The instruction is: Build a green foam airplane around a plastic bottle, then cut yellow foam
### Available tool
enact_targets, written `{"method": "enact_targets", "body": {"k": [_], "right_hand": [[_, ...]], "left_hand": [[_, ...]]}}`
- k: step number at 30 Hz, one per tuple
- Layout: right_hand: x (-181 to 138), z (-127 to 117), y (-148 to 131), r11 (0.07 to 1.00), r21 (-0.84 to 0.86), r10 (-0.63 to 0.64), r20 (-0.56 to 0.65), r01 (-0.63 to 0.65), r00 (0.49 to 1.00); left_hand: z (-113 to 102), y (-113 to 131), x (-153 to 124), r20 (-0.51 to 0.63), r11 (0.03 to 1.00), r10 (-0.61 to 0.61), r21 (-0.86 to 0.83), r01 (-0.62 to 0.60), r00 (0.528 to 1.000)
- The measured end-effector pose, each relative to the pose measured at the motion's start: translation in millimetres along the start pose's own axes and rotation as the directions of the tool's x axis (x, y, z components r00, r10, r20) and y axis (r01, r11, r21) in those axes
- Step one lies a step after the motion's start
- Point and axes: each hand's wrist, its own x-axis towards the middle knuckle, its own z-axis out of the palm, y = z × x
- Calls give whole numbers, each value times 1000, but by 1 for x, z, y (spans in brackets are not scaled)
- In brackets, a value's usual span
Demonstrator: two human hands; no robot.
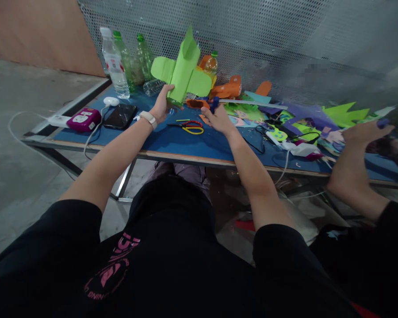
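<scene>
My left hand (pixel 161 106) is wrapped round the lower end of a lime-green paper plane (pixel 183 70), with rounded wings and a pointed fin, held up over the table. Clear bottle plastic shows at its lower end. My right hand (pixel 220 119) is closed on an orange and blue hot glue gun (pixel 199 104), its orange end pointing left towards the plane's base. A long whitish glue stick (pixel 252 104) juts out to the right from the gun. Below, between my hands, scissors (pixel 193 127) with red and yellow handles lie on the blue table (pixel 172 143).
Plastic bottles (pixel 115 68) stand at the back left. A phone (pixel 120 116) and a magenta box (pixel 84 120) with a white cable lie left. Orange paper-covered bottles (pixel 228 89) and cut paper (pixel 295 115) crowd the right. Another person's hand (pixel 361 132) is at far right.
</scene>
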Motion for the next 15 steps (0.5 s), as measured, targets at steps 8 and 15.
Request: {"method": "enact_targets", "body": {"k": [8,15], "right_hand": [[0,1,-10,1000,24,4,-28,-4,1000],[0,0,-20,1000,29,12,-69,-10,998]], "left_hand": [[1,3,-3,24,998,-51,36,50,998],[-3,-8,6,37,997,-49,-54,51,998]]}}
